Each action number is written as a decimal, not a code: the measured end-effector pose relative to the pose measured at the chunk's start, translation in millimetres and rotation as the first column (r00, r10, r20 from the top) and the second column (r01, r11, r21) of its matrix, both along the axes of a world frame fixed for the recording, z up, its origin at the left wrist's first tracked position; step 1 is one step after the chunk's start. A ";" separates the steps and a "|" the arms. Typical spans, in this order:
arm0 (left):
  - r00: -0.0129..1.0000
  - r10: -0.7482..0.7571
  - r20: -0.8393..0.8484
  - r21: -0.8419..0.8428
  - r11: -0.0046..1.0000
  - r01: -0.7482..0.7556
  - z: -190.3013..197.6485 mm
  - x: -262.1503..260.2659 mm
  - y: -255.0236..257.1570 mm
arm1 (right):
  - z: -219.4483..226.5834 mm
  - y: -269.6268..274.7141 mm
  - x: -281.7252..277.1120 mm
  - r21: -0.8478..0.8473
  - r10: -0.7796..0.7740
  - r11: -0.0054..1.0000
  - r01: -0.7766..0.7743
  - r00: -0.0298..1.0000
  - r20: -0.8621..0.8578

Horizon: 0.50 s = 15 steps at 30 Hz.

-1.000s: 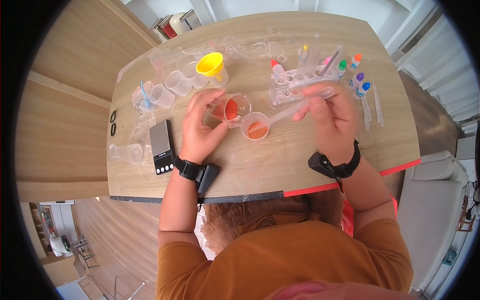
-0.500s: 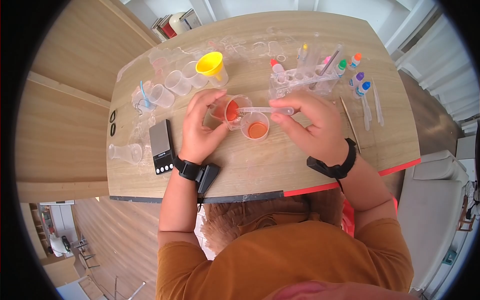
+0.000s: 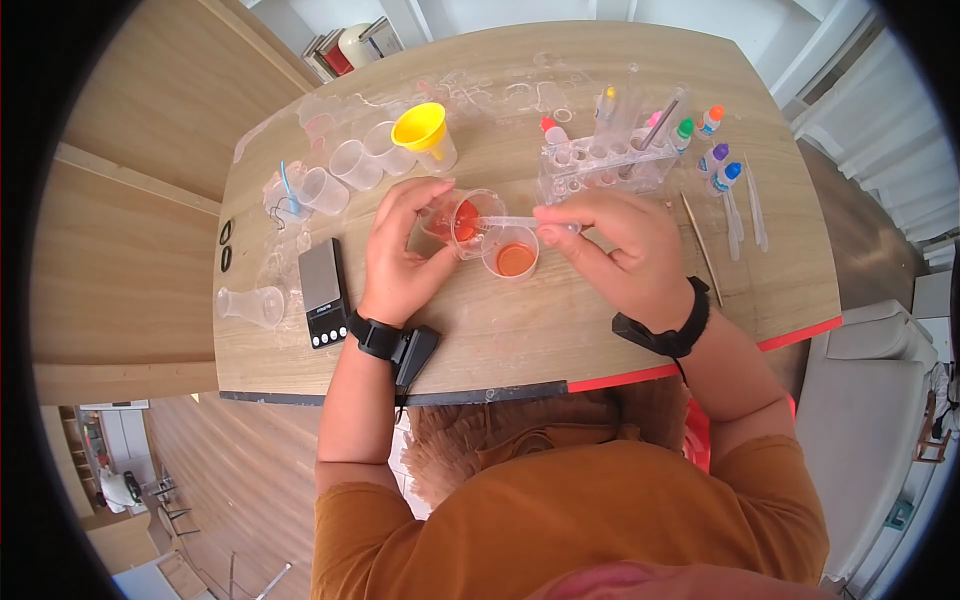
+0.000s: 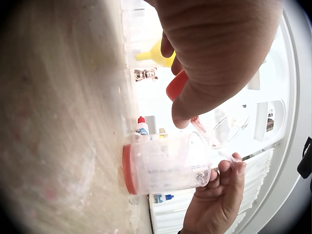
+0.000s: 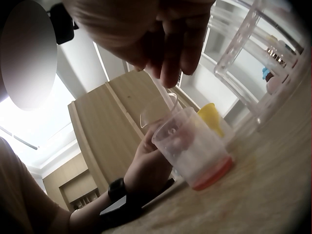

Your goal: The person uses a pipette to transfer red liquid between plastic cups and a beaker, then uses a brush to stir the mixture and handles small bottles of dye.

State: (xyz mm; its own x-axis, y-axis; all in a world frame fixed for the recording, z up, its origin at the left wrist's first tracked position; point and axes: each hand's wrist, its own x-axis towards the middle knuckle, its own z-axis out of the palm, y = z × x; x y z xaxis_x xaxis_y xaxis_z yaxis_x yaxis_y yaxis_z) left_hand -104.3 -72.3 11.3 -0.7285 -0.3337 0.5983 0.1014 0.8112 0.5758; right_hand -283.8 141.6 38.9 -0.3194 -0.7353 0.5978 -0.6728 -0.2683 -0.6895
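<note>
In the head view the left hand point(image 3: 402, 250) grips a clear beaker point(image 3: 484, 205) of red-orange liquid, tilted with its mouth facing right. The right hand point(image 3: 632, 255) pinches a clear plastic dropper point(image 3: 515, 222) between thumb and fingers, its tip inside the tilted beaker's mouth. Just below stands a small clear cup point(image 3: 533, 266) with a shallow layer of orange-red liquid. The left wrist view shows this cup point(image 4: 165, 163) upright on the table, with the left hand point(image 4: 214, 53) above it. In the right wrist view the right hand point(image 5: 156, 34) is above the cup point(image 5: 190, 146).
A scale point(image 3: 322, 280) and a flask point(image 3: 252, 307) lie left. Behind are several cups point(image 3: 357, 166) and a yellow funnel point(image 3: 420, 127). At the right are a tube rack point(image 3: 610, 165), dropper bottles point(image 3: 713, 158), a thin stick point(image 3: 702, 245) and spare droppers point(image 3: 755, 210).
The right hand has moved left, bringing the dropper from over the small cup to the tilted beaker's mouth. A thin stick has come into view beside the right hand. The left hand has barely moved.
</note>
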 end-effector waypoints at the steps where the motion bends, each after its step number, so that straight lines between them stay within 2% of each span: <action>1: 1.000 0.000 0.000 -0.001 1.000 0.000 -0.1 0.2 -0.2 | 1.4 0.0 1.2 -0.004 -0.003 1.000 0.003 1.000 0.014; 15: 1.000 0.003 0.005 -0.011 1.000 -0.003 0.1 -0.2 -1.0 | 5.9 1.3 2.0 -0.008 0.018 1.000 -0.017 0.996 0.084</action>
